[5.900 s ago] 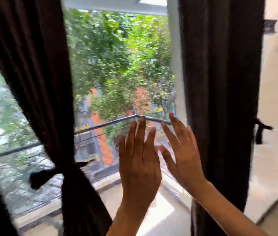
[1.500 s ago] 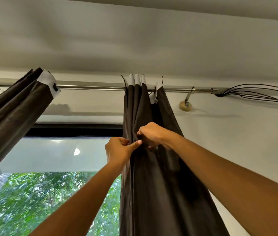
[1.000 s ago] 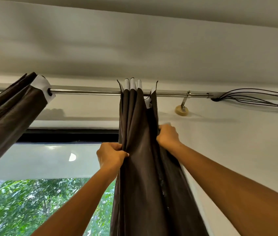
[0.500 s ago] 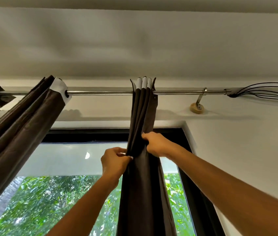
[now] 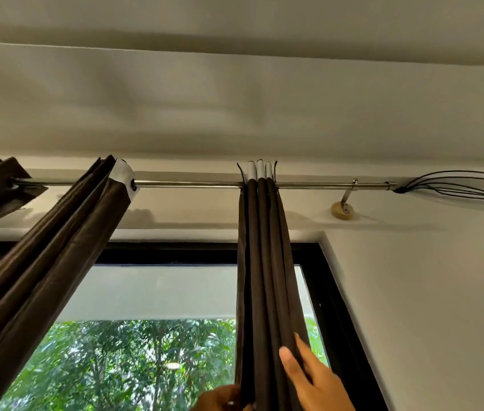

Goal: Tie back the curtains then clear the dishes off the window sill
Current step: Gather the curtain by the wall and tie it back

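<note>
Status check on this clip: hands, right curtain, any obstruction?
Right hand open, fingers flat on the bunched dark brown right curtain. Left hand low at its edge, grip unclear. Curtain untied; nothing in the way.

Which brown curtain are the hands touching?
The bunched dark brown curtain hanging straight down near the window's right edge. Both hands, left and right, are on it. The slanting brown curtain hangs untouched.

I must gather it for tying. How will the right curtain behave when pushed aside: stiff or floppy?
Probably floppy: the right curtain hangs in soft folds. It should likely slide easily along the smooth metal rod. The right hand already bunches it.
</note>
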